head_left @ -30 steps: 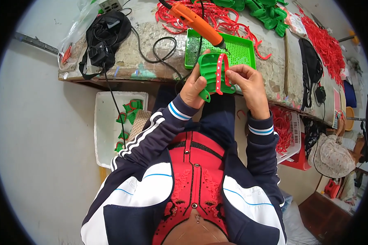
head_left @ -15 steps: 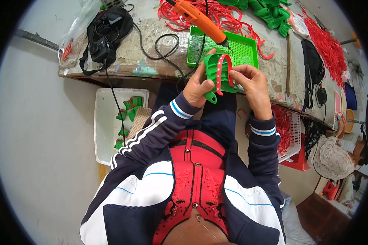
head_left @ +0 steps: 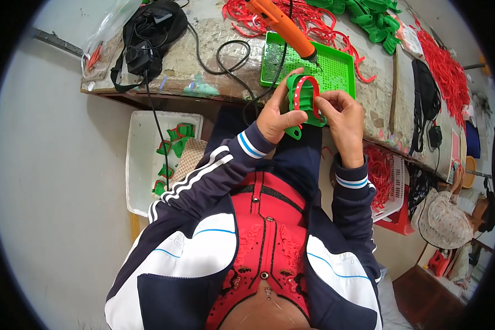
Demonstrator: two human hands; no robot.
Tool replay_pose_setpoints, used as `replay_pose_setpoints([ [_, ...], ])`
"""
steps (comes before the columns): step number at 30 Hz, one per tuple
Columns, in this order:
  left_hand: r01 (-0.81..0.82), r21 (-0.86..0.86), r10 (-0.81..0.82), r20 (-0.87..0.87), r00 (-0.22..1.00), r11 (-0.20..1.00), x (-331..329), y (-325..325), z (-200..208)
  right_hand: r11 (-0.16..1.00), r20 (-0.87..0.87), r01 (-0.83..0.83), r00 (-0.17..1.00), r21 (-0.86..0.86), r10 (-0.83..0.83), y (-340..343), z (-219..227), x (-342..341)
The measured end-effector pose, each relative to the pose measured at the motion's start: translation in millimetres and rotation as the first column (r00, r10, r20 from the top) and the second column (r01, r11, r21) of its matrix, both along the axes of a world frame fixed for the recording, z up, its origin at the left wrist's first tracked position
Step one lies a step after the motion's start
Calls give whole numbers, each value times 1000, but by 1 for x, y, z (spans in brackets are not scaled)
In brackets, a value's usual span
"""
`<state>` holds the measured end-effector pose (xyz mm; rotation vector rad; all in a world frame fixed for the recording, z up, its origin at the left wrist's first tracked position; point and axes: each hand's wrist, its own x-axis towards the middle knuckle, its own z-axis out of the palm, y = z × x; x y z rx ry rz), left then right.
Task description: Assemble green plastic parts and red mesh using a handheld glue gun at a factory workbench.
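At the left of the table (head_left: pixel 209 82) lies a black bag (head_left: pixel 173 27), with a black power adapter (head_left: pixel 140 58) on its near side; a cord drops from there past the edge. Below, a white tub (head_left: pixel 139 137) holds several small green pieces (head_left: pixel 180 144) with red edging, next to a checkered cloth (head_left: pixel 191 154).

The left hand (head_left: pixel 278 116) grips a green plastic part (head_left: pixel 307 102) by its left side, thumb in front and other fingers mostly hidden behind. The part is held up in front of the table's near edge. A red strap (head_left: pixel 297 96) with pale marks arches across it. An orange power screwdriver (head_left: pixel 283 26) slants above, its tip over a green mesh tray (head_left: pixel 335 69) just beyond the hands. The right hand (head_left: pixel 344 115) is nearly closed, thumb and forefinger pinching the strap's right side.

Farther right, a white basket (head_left: pixel 396 187) full of red straps (head_left: pixel 378 181) stands below the table, and a big red heap (head_left: pixel 443 71) lies on top. At the far right is another person in a pale patterned hat (head_left: pixel 448 220).
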<state>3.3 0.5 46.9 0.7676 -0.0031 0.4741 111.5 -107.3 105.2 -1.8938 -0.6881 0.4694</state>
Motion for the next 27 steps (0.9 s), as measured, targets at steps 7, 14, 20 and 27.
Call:
replay_pose_setpoints([
  [7,-5,2,5,-67,998,1000,-1,-1,3,1000,-22,7,1000,-29,-8,-1,-5,-1],
  [14,237,-417,-273,-28,962,878,-15,1,-1,972,-379,-137,903,190,202,-11,-20,14],
  [20,229,-573,-296,-25,955,787,-15,-4,-16,959,-422,-144,875,243,238,-14,-21,15],
  [27,281,-511,-313,25,949,813,-12,2,-26,982,174,-63,984,180,32,27,1,73],
])
